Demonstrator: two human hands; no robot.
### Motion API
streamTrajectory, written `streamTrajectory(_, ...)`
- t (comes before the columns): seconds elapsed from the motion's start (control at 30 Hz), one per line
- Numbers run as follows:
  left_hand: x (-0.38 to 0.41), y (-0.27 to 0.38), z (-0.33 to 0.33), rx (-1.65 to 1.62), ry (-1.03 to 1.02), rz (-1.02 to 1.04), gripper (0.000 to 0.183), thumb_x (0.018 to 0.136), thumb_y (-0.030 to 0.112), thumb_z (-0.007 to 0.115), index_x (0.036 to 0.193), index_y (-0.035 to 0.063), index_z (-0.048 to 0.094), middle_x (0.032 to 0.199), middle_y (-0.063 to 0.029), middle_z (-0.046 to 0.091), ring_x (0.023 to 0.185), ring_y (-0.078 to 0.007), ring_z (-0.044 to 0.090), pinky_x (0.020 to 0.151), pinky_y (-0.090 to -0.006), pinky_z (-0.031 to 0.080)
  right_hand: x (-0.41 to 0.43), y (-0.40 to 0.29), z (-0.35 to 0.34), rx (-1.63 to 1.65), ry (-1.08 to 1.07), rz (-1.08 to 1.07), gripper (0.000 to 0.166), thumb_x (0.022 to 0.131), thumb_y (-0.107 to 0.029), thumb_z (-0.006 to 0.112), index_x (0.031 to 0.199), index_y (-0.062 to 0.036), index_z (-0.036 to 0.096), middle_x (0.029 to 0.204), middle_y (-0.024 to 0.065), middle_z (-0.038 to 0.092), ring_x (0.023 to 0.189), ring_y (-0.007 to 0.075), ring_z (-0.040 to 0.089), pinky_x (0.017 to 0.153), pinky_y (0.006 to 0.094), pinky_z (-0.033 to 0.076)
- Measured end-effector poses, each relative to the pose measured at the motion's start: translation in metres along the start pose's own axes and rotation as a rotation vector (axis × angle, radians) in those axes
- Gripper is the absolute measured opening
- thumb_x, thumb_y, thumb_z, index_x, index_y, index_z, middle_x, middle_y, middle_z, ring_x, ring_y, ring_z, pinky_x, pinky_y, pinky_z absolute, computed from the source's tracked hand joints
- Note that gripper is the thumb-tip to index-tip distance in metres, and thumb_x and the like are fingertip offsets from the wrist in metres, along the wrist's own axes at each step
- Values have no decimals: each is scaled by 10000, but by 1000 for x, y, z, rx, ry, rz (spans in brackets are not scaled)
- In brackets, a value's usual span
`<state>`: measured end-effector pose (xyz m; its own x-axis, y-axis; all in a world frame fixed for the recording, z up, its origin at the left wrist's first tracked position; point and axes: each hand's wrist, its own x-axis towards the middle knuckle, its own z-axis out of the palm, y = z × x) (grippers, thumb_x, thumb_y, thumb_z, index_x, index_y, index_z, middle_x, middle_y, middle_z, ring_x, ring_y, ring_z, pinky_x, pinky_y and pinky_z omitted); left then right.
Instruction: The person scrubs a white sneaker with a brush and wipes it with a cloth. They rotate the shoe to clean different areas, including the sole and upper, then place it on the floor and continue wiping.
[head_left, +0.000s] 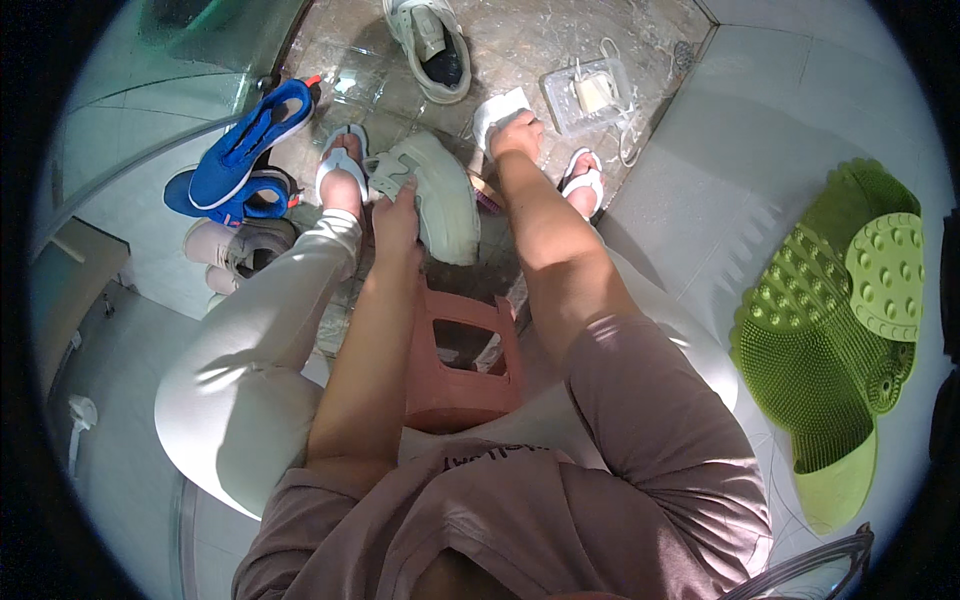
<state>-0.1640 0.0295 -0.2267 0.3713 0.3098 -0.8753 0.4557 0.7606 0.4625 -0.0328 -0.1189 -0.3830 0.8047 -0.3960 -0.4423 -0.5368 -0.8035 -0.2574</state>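
Observation:
My left hand grips the edge of a pale off-white sneaker, tilted on its side between my feet. My right hand is closed around a white object, perhaps a cloth or packet; the fingers partly cover it, so its kind is unclear. Between my forearms, a scrub brush with dark purplish bristles lies beside the sneaker, partly hidden. A second pale sneaker stands farther off on the wet tiles. Right of my right hand sits a clear plastic box with a whitish block and cord on it.
Blue shoes and light pinkish shoes are piled at left, by a glass panel. A red plastic stool is under me. Flip-flops are on my feet. A green silicone scrub mat is against the right wall.

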Motion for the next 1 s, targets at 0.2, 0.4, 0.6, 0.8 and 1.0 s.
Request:
streamTrajectory(0.2, 6, -6, 4, -13, -10, 53, 305, 927, 145, 585, 1167, -45, 573, 1081, -121, 648, 923, -232, 648, 802, -362, 527, 7, -1, -1, -168, -75, -363, 307, 844, -194, 599, 1080, -1, 634, 1124, 239, 587, 1099, 347, 550, 968, 428, 426)
streamTrajectory(0.4, -25, 11, 32, -93, 52, 69, 350, 922, 155, 581, 1181, -79, 550, 1114, -148, 629, 953, -241, 637, 780, -376, 530, 5, -15, -105, 722, -240, -5, 211, 869, -100, 627, 1063, -50, 560, 899, 103, 632, 807, 219, 594, 714, 357, 486)
streamTrajectory(0.6, -100, 75, 89, 0, -255, 57, 210, 822, 224, 745, 874, 63, 620, 709, -20, 576, 510, -106, 468, 431, -238, 363, -61, -77, -291, 1113, -229, -219, 187, 880, -3, 605, 1062, -40, 585, 974, 98, 659, 845, 187, 631, 704, 306, 514)
streamTrajectory(0.8, -202, 167, 135, 71, -575, 155, 144, 811, 73, 740, 861, 52, 607, 678, -5, 599, 481, -61, 509, 407, -159, 381, -130, -99, -391, 1456, -218, -254, 249, 860, 25, 608, 1106, 6, 640, 1001, 118, 676, 880, 207, 662, 755, 315, 537)
streamTrajectory(1.0, -201, 197, 139, 199, -644, 392, 289, 725, 45, 804, 903, 45, 577, 745, -18, 637, 543, -59, 531, 469, -180, 403, -163, -128, -414, 986, 121, -724, 198, 800, -3, 655, 977, -59, 722, 958, 90, 705, 856, 176, 663, 771, 291, 518)
